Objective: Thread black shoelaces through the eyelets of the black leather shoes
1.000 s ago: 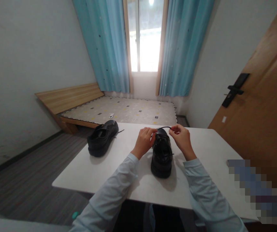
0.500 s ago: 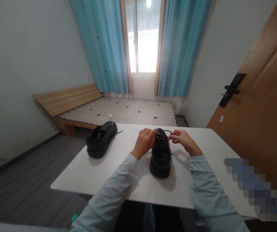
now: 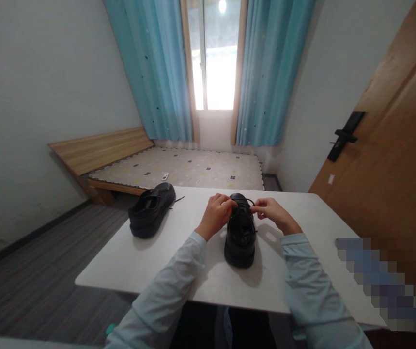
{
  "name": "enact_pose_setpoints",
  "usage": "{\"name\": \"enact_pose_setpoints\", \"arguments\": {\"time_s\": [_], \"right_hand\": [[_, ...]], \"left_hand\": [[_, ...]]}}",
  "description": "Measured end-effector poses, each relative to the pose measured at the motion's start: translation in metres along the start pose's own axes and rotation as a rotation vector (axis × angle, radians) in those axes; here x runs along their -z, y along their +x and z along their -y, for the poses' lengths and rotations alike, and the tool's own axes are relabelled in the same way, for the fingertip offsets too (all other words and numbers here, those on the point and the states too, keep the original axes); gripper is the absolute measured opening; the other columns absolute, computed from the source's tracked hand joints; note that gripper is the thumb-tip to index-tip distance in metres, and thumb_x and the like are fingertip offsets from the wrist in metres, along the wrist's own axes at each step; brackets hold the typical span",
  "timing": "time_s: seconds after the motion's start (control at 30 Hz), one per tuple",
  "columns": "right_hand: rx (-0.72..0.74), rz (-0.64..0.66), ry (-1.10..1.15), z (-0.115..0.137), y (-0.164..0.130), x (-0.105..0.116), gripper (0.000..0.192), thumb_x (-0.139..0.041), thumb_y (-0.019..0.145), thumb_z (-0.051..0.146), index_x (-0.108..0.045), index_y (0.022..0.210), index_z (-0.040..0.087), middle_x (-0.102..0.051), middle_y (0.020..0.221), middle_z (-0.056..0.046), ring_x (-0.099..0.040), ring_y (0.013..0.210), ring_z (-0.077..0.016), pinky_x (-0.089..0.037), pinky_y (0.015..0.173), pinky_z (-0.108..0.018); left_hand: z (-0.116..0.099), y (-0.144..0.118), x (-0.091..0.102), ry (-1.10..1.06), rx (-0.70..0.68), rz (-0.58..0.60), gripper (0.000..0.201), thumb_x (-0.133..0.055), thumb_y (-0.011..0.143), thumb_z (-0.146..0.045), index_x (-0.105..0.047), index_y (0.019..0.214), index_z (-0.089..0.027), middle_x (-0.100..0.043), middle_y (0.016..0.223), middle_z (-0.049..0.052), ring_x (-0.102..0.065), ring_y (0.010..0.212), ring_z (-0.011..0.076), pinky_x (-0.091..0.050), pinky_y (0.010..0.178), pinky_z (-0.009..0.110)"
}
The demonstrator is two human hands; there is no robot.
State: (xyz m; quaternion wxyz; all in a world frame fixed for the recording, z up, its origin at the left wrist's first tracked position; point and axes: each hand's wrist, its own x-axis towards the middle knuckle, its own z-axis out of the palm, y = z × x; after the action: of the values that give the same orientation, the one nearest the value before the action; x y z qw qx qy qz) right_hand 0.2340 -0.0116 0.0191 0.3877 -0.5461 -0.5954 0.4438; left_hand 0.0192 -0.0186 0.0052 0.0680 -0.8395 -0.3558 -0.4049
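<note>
1. A black leather lace-up shoe [image 3: 240,237] stands upright on the white rectangular worktop [image 3: 178,261], its heel towards the person and its toe pointing away towards the window.
2. The left hand [image 3: 217,215] is curled against the left side of the shoe near the toe end, its fingertips pressed together on the thin black shoelace [image 3: 248,201] at the top of the lacing.
3. The right hand [image 3: 271,212] sits just to the right of the shoe, thumb and forefinger pinching the other end of the same lace; the remaining fingers are loosely bent above the worktop.
4. The lace runs as a short dark arc between the two hands, over the front of the shoe; whether it is knotted cannot be told at this size.
5. Both forearms wear pale blue long sleeves [image 3: 302,286] and rest over the near edge of the worktop.
6. A second black leather shoe [image 3: 151,209] lies well apart to the left, near the far left corner of the worktop, its toe turned away and a loose lace end trailing on the surface beside it.
7. Beyond the worktop are a low wooden bed frame with a patterned mattress [image 3: 178,167], turquoise curtains [image 3: 157,68] either side of a bright window [image 3: 213,58], and a brown wooden door with a black handle [image 3: 344,135] on the right.
8. A pixelated patch covers the worktop's near right corner.
</note>
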Motion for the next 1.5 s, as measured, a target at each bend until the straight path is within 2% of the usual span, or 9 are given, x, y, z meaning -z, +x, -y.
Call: {"name": "enact_pose_setpoints", "arguments": {"time_s": [0.1, 0.23, 0.37, 0.6, 0.77, 0.9, 1.1, 1.33, 1.5], "right_hand": [[0.020, -0.021, -0.048, -0.001, 0.001, -0.002, 0.015, -0.068, 0.060, 0.024, -0.057, 0.058, 0.014, -0.053, 0.047, 0.003, -0.047, 0.042, -0.0078, -0.038, 0.042, -0.021], [0.080, -0.064, -0.045, 0.000, 0.002, -0.003, 0.018, -0.070, 0.057, 0.024, -0.056, 0.064, 0.015, -0.055, 0.054, 0.004, -0.049, 0.043, -0.0080, -0.039, 0.041, -0.021], [0.112, -0.052, -0.051, -0.002, 0.002, -0.002, 0.023, -0.072, 0.056, 0.029, -0.054, 0.060, 0.015, -0.052, 0.049, 0.005, -0.047, 0.042, -0.0079, -0.036, 0.041, -0.021], [0.083, 0.014, -0.042, -0.005, 0.001, 0.004, 0.029, -0.074, 0.057, 0.039, -0.061, 0.058, 0.012, -0.052, 0.045, 0.003, -0.043, 0.042, -0.0077, -0.033, 0.043, -0.022], [0.052, -0.002, -0.004, -0.003, 0.000, 0.004, 0.024, -0.068, 0.063, 0.036, -0.066, 0.064, 0.012, -0.062, 0.058, -0.001, -0.046, 0.044, -0.0064, -0.037, 0.045, -0.022], [0.063, -0.034, -0.006, -0.002, 0.000, 0.003, 0.021, -0.071, 0.058, 0.032, -0.066, 0.064, 0.013, -0.059, 0.052, 0.001, -0.047, 0.045, -0.0076, -0.038, 0.045, -0.022], [0.092, -0.009, -0.065, -0.004, 0.005, 0.007, 0.021, -0.070, 0.058, 0.032, -0.060, 0.057, 0.014, -0.052, 0.045, 0.004, -0.045, 0.042, -0.0079, -0.034, 0.042, -0.021], [0.111, 0.033, -0.076, -0.004, 0.003, 0.006, 0.020, -0.067, 0.060, 0.031, -0.055, 0.056, 0.015, -0.046, 0.041, 0.007, -0.042, 0.040, -0.0071, -0.032, 0.042, -0.020], [0.113, 0.031, -0.078, -0.003, 0.001, 0.003, 0.020, -0.068, 0.059, 0.030, -0.055, 0.056, 0.015, -0.047, 0.042, 0.006, -0.043, 0.040, -0.0075, -0.031, 0.042, -0.021]], "left_hand": [[0.000, 0.001, 0.002, -0.031, 0.008, -0.020, 0.018, -0.052, 0.083, -0.012, -0.066, 0.089, -0.022, -0.063, 0.089, 0.004, -0.053, 0.092, 0.0174, -0.043, 0.082, 0.033], [-0.001, 0.003, 0.004, -0.098, 0.048, -0.048, 0.017, -0.053, 0.083, -0.014, -0.067, 0.089, -0.021, -0.063, 0.091, 0.004, -0.053, 0.092, 0.0176, -0.042, 0.084, 0.034], [0.000, 0.005, 0.005, -0.140, 0.056, -0.038, 0.021, -0.054, 0.082, -0.010, -0.069, 0.089, -0.023, -0.062, 0.094, 0.004, -0.052, 0.094, 0.0180, -0.042, 0.087, 0.035], [0.002, 0.010, 0.002, -0.100, 0.024, 0.043, 0.027, -0.053, 0.082, -0.009, -0.071, 0.088, -0.027, -0.061, 0.103, 0.003, -0.050, 0.100, 0.0192, -0.041, 0.090, 0.038], [0.001, 0.011, 0.000, -0.038, 0.005, 0.099, 0.027, -0.056, 0.081, -0.010, -0.071, 0.091, -0.030, -0.061, 0.105, 0.004, -0.049, 0.102, 0.0199, -0.042, 0.090, 0.039], [0.003, 0.014, 0.000, 0.014, -0.008, 0.155, 0.030, -0.055, 0.081, -0.008, -0.071, 0.092, -0.031, -0.061, 0.105, 0.005, -0.049, 0.103, 0.0203, -0.042, 0.091, 0.041], [0.004, 0.026, 0.001, 0.085, -0.044, 0.233, 0.025, -0.060, 0.079, -0.011, -0.072, 0.087, -0.031, -0.063, 0.102, 0.004, -0.049, 0.103, 0.0229, -0.041, 0.091, 0.045], [0.002, 0.042, 0.006, 0.023, -0.060, 0.371, 0.028, -0.057, 0.080, -0.011, -0.074, 0.087, -0.033, -0.065, 0.098, 0.003, -0.054, 0.094, 0.0179, -0.047, 0.086, 0.032], [0.001, 0.050, 0.010, 0.012, -0.078, 0.429, 0.028, -0.060, 0.076, -0.010, -0.074, 0.085, -0.032, -0.068, 0.093, 0.003, -0.057, 0.090, 0.0175, -0.047, 0.084, 0.029]]}}
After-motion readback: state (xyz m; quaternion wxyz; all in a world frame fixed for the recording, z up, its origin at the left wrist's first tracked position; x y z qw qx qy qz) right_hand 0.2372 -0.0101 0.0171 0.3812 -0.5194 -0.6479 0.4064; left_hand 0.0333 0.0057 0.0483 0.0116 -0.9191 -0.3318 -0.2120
